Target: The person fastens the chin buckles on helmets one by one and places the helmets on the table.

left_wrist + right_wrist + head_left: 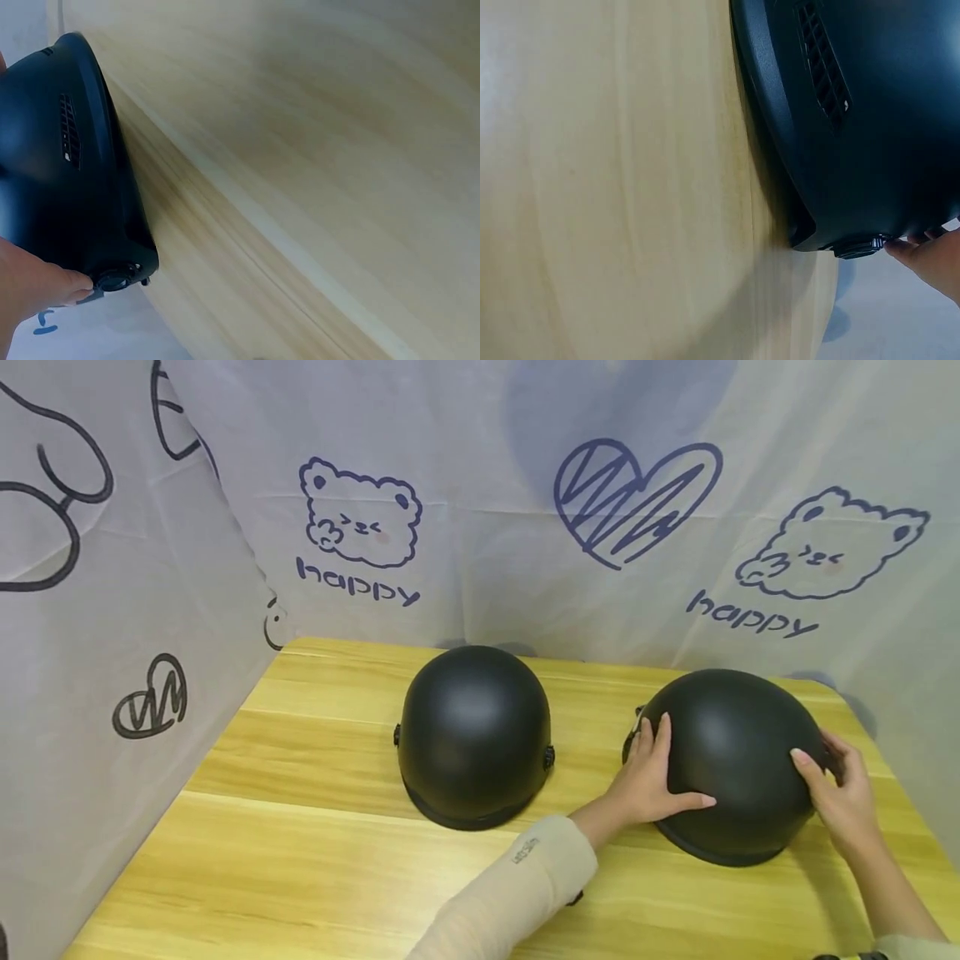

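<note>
Both hands hold a glossy black helmet (738,752) from its two sides, at the right of the table in the head view. My left hand (647,783) lies along its left side, fingers pointing away and thumb spread across the front. On the opposite side my right hand (849,795) has its thumb on the shell and its fingers bent round behind. In the left wrist view a fingertip touches the round side knob (114,280); in the right wrist view a finger touches the other knob (859,246). Whether the rim touches the table cannot be told.
A second black helmet (474,735) stands on the wooden table (300,852), left of the held one. White cloth (495,560) with drawn bears and hearts hangs behind the table and along its left side.
</note>
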